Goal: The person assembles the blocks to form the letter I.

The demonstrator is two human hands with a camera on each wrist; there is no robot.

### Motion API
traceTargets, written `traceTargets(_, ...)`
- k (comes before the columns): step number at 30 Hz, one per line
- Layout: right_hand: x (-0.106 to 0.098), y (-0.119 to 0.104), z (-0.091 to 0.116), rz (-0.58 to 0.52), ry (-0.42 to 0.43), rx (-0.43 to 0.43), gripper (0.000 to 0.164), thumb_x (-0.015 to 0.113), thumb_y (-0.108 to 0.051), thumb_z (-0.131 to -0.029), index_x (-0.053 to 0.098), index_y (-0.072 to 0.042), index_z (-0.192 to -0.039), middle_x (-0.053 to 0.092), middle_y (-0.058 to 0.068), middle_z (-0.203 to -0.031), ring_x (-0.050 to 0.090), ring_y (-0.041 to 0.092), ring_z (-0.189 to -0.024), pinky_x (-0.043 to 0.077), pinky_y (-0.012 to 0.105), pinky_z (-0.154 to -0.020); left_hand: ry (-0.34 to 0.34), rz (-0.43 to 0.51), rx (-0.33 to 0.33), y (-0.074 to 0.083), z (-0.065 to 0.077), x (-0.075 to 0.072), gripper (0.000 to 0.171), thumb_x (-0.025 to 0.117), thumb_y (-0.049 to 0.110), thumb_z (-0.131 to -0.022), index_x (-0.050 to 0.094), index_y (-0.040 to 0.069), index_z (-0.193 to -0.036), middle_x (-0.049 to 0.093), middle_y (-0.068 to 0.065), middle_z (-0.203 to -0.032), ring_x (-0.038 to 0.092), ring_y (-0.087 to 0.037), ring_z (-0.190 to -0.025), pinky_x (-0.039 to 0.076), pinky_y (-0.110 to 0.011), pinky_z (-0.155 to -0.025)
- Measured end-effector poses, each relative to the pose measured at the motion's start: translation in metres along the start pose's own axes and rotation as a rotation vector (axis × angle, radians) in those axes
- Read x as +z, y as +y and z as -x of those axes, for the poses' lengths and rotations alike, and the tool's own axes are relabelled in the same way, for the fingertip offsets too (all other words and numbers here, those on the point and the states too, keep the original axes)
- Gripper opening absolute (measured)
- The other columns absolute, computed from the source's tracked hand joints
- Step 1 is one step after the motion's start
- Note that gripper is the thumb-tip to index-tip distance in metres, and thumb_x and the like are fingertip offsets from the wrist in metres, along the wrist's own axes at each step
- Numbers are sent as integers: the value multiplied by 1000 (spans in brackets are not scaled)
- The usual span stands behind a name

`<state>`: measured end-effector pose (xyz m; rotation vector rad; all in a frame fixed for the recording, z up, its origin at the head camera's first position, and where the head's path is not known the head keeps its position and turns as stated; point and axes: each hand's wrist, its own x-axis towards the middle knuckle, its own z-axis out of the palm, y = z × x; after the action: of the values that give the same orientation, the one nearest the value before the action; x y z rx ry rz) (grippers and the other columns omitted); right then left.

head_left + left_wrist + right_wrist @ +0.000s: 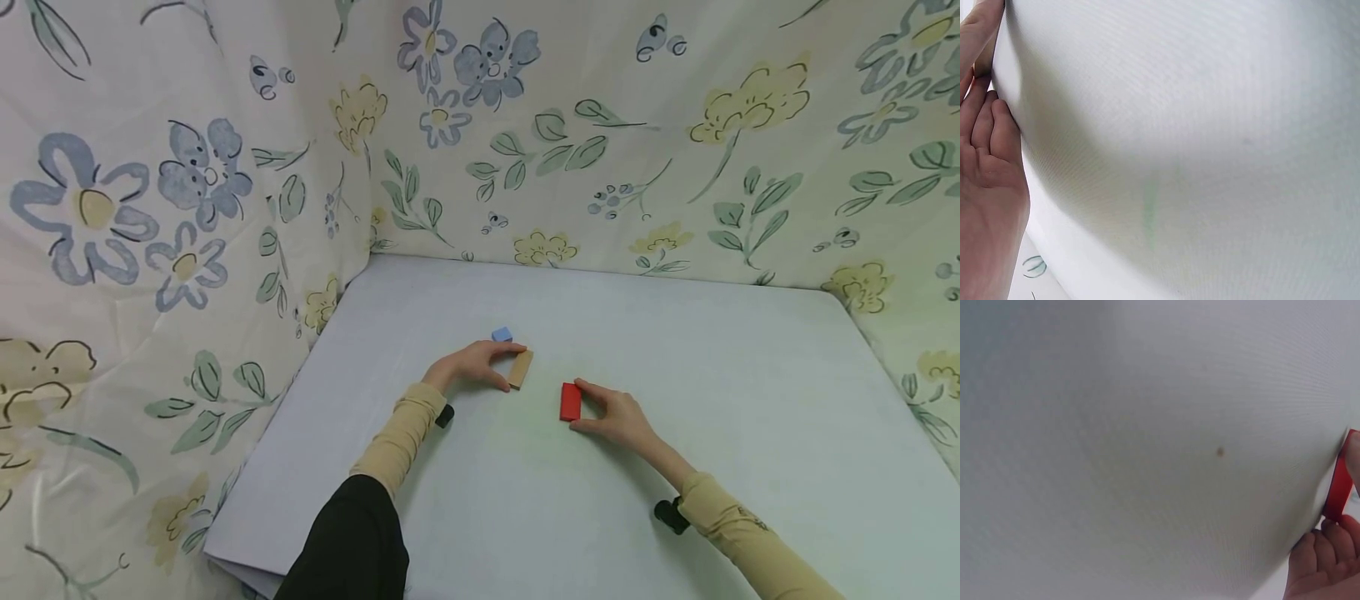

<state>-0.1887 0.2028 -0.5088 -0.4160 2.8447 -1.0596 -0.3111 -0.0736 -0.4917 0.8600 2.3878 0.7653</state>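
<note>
A tan, wood-coloured rectangular block (521,369) lies on the white table, slightly slanted. My left hand (474,364) pinches it end to end, thumb at the near end and fingers at the far one. To its right, a red rectangular block (570,402) is gripped the same way by my right hand (621,418). A gap of bare table separates the two blocks. Just beyond the left hand's fingers sits a small blue block (502,334), partly hidden. In the right wrist view the red block (1339,487) shows between thumb and fingers at the right edge.
The white tabletop (720,358) spreads around both hands, its back corners rounded. Floral cloth (570,175) hangs behind the table and along its sides. A dark wrist camera (671,517) hangs under the right wrist, and another (445,416) under the left.
</note>
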Motion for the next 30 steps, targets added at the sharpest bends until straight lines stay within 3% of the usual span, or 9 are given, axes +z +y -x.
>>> traceTargets(10, 1, 1, 2, 7, 9, 5, 76, 81, -26, -73, 48, -3, -138, 53, 20, -136, 48, 39, -126, 44, 53, -100, -3, 0, -12, -1, -2, 1, 77, 78, 25, -78, 40, 26, -145, 35, 3, -153, 25, -18, -144, 22, -39, -119)
traceTargets(22, -2, 0, 2, -66, 4, 19, 73, 78, -27, -78, 46, -3, -139, 49, 19, -140, 44, 39, -131, 40, 55, -103, -2, 6, -7, 0, -2, 2, 77, 78, 24, -78, 40, 25, -145, 34, 3, -154, 25, -18, -145, 21, -39, -119)
traceTargets(30, -6, -4, 3, -101, 20, 40, 67, 74, -28, -82, 48, -4, -138, 49, 22, -139, 53, 38, -123, 49, 48, -96, -3, 8, -7, 0, -2, 1, 77, 78, 24, -79, 40, 24, -145, 33, 1, -154, 25, -19, -144, 21, -40, -119)
